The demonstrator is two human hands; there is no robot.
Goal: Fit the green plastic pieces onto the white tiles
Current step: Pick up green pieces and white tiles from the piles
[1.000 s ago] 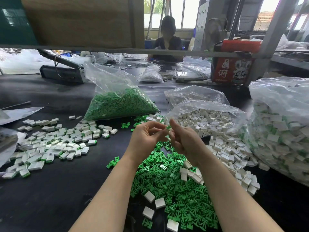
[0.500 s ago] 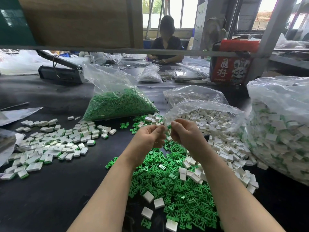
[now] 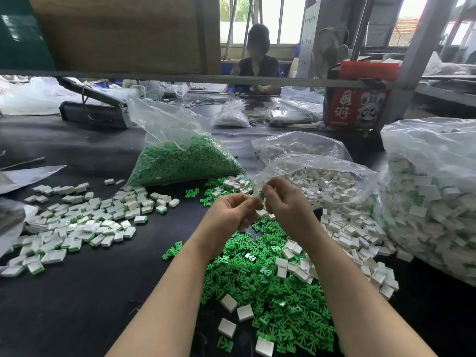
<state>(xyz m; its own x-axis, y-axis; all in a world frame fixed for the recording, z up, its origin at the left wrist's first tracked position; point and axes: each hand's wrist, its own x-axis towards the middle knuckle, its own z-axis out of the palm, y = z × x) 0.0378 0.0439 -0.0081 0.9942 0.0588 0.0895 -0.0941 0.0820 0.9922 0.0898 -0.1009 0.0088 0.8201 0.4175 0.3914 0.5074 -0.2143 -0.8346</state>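
My left hand (image 3: 231,215) and my right hand (image 3: 286,204) meet fingertip to fingertip above the table, pinching something small between them. A sliver of white tile and a bit of green (image 3: 260,195) show at the fingertips; who holds which part is hidden. Under my hands lies a heap of loose green plastic pieces (image 3: 270,287) with a few white tiles (image 3: 244,312) on it. More white tiles (image 3: 355,235) spill from an open bag to the right. Fitted tiles with green backs (image 3: 85,225) are spread at the left.
A clear bag of green pieces (image 3: 180,161) stands behind the heap. A bag of white tiles (image 3: 322,176) sits at centre right and a big bag of finished tiles (image 3: 432,202) at far right. A person (image 3: 257,60) works across the black table (image 3: 90,305). A red box (image 3: 358,101) stands behind.
My hands have drifted slightly forward and closer together; the fingers keep working the small piece between them. The piles have not changed.
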